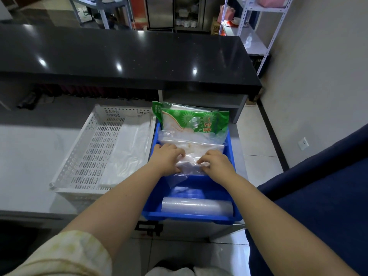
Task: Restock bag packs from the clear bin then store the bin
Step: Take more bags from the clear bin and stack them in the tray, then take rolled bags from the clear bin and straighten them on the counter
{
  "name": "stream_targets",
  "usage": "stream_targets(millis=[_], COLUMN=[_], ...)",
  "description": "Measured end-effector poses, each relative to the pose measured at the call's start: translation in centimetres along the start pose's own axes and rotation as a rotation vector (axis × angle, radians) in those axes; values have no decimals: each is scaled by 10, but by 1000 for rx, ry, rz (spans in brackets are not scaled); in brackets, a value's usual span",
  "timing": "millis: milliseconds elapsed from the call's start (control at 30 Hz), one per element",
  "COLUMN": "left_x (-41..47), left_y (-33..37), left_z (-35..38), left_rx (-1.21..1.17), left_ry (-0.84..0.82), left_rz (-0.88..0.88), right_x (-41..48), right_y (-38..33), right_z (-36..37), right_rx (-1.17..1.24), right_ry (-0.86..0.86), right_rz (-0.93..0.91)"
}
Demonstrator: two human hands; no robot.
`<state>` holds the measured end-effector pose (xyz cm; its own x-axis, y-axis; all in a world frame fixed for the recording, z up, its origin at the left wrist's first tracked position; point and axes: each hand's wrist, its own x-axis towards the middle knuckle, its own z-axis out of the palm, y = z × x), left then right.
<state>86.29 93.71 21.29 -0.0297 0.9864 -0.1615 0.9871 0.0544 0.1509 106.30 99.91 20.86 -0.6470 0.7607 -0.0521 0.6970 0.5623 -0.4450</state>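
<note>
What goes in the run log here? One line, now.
stage: restocking | left hand: grips clear bag pack | right hand: grips same pack | place: blue bin | far end: green pack

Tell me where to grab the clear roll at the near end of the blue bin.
Probably its middle, from above: the clear roll lies crosswise in the blue bin, both ends close to the side walls, so an end grip looks cramped. Its rounded top is exposed.
</note>
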Motion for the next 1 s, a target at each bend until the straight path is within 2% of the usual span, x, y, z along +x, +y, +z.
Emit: stream_targets(millis=[67,233,333,567,767,1000], left_x=[3,8,2,-33,-90,-225], left_y=[0,8,8,-7,-51,-151], left_z=[3,2,1,-22,-39,-51], left_rx=[3,206,153,142,87,-4], left_ry=[10,99,54,208,330,488], left_rz=[-7,48,24,-28,-272,-670], right_x=[-3,-11,-11,9,41,48], right_y=[2,3,-1,-41,-119,-265], right_z=[-1,-1,-9,-15,3,58], right_rx=[10,23,-46,-33,4,-87], right_ry=[-17,-84,-129,121,97,11], right_rz=[-7,-24,-38,-216,-394,-657])
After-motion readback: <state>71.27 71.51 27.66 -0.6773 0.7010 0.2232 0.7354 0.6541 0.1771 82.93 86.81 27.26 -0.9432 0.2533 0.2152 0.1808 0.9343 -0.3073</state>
